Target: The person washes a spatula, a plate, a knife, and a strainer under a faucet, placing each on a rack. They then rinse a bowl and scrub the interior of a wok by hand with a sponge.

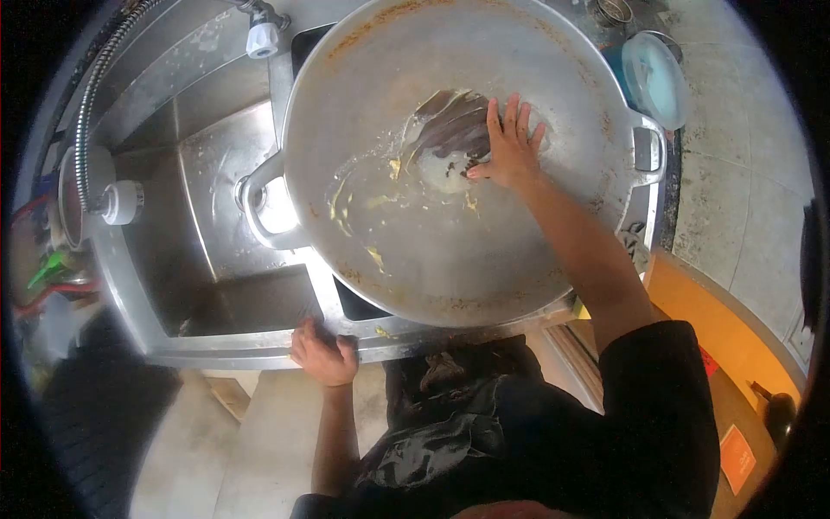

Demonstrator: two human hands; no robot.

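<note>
A very large grey metal pan (pixel 484 259) with two loop handles rests over the sink counter. Inside it, my right hand (pixel 512 151) lies with fingers spread at the right edge of a dark brown patch (pixel 454 125). Yellowish bits (pixel 395 168) and wet streaks are scattered about the pan's bottom. My left hand (pixel 325 353) rests on the front metal rim of the sink counter (pixel 233 342), its fingers curled over the edge, below and left of the pan. Whether anything is under those fingers is hidden.
Left of the pan is a steel sink basin (pixel 229 156), with a hose sprayer (pixel 121 202) at its left and a white tap knob (pixel 263 40) behind. A bluish plastic tub (pixel 659 82) stands beyond the pan's right handle (pixel 650 151). An orange panel (pixel 718 303) is at the right.
</note>
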